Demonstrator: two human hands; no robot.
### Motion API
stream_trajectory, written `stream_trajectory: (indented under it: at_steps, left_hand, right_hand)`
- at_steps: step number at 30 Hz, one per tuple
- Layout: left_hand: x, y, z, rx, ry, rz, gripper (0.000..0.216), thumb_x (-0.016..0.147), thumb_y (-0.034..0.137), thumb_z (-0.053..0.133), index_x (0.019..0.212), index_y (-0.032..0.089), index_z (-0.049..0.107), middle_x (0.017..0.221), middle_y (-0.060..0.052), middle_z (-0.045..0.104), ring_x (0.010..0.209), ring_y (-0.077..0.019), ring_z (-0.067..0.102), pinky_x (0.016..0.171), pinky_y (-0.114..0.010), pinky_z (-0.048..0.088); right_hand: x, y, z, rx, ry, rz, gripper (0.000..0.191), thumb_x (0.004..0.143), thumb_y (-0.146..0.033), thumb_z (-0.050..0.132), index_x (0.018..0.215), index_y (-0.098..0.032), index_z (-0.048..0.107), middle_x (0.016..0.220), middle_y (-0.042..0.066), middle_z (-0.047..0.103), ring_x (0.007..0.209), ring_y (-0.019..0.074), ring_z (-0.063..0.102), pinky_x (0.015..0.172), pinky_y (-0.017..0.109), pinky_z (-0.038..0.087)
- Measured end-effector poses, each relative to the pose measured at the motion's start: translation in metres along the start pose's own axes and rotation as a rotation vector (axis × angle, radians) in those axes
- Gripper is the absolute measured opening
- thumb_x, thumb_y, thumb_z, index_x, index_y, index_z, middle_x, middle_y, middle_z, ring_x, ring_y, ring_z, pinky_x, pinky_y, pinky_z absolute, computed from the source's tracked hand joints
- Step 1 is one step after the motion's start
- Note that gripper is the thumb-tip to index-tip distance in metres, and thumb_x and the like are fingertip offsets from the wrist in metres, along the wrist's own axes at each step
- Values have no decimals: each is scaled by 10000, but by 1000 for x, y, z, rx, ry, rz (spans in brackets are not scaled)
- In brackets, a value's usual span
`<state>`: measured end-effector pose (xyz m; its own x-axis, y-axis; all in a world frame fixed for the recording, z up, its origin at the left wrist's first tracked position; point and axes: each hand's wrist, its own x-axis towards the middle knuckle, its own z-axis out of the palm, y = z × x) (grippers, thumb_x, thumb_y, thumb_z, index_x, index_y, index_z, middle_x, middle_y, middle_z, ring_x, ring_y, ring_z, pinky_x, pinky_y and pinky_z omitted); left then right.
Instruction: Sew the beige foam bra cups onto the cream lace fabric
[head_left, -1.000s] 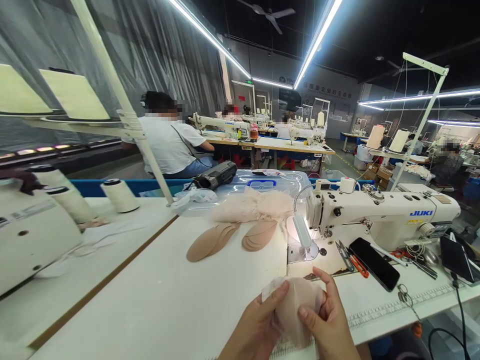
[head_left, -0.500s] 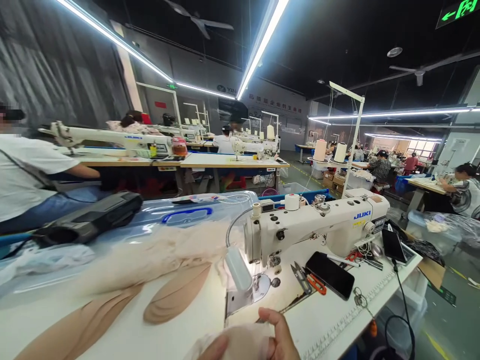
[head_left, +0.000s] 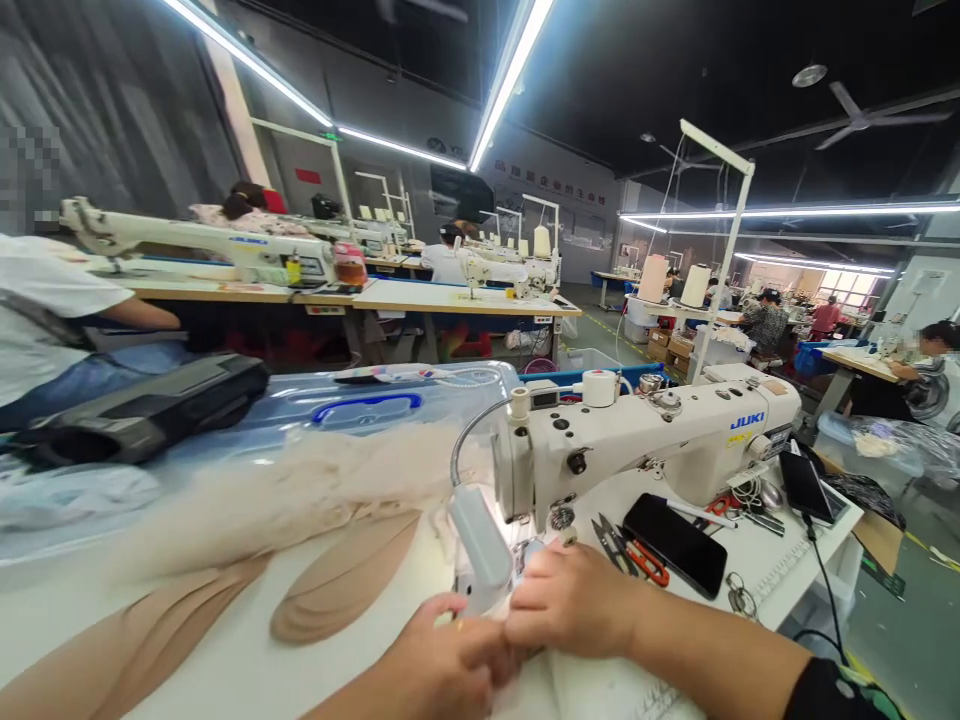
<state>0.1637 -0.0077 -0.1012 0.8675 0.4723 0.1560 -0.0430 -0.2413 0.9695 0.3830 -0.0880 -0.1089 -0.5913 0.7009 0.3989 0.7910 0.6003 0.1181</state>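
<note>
Both my hands meet in front of the needle area of a white JUKI sewing machine [head_left: 637, 435]. My left hand [head_left: 446, 655] is closed, its thumb and fingers pinching pale thin fabric [head_left: 501, 606], most of which the hands hide. Against it, my right hand [head_left: 574, 598] is curled closed on the same fabric, close by the presser foot, which it partly covers. A small pale lamp head [head_left: 480, 535] on a bendable metal neck hangs just left of the needle area. Left of the hands lie brown fabric pieces [head_left: 345, 580] and a fluffy cream fabric heap [head_left: 300, 490].
Thread snips [head_left: 615, 545], orange-handled snips [head_left: 646, 562] and a black phone [head_left: 675, 545] lie right of my right hand. A lidded clear plastic box [head_left: 450, 385] and a black device [head_left: 150, 410] stand behind the fabric. A co-worker [head_left: 67, 310] sits at left.
My hands have moved up and inward to the needle area, carrying the pale fabric; both forearms now show. My view has shifted slightly, while the loose tools stay put.
</note>
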Motion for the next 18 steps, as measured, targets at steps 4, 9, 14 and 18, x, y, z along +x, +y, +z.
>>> stream_trajectory:
  at_steps: [4,9,14,18]
  left_hand:
    - [3,23,-5,509,-239,154,155,724,146,634,588,207,591,822,10,721,754,-176,619,1050,-329,355]
    - [1,33,0,753,-235,277,232,804,105,614,595,202,586,870,-20,742,727,-168,604,1015,-330,352]
    - [1,27,1,614,-173,263,222,852,175,655,637,232,660,820,-26,747,738,-193,615,990,-335,382]
    - [-1,30,2,679,-201,277,246,843,108,646,624,220,640,847,-12,740,733,-178,625,957,-348,343]
  right_hand:
    - [-13,2,7,24,72,68,194,886,-42,647,805,-218,638,918,-15,753,808,172,551,725,311,378]
    - [-27,4,1,138,65,141,291,851,40,572,902,-225,679,997,-17,779,838,175,580,791,314,404]
    - [-20,5,-2,154,22,207,272,841,35,555,841,-222,646,943,-5,763,809,188,561,795,305,417]
    - [-20,4,-1,124,22,200,256,861,18,555,824,-222,638,887,11,734,811,193,559,812,310,415]
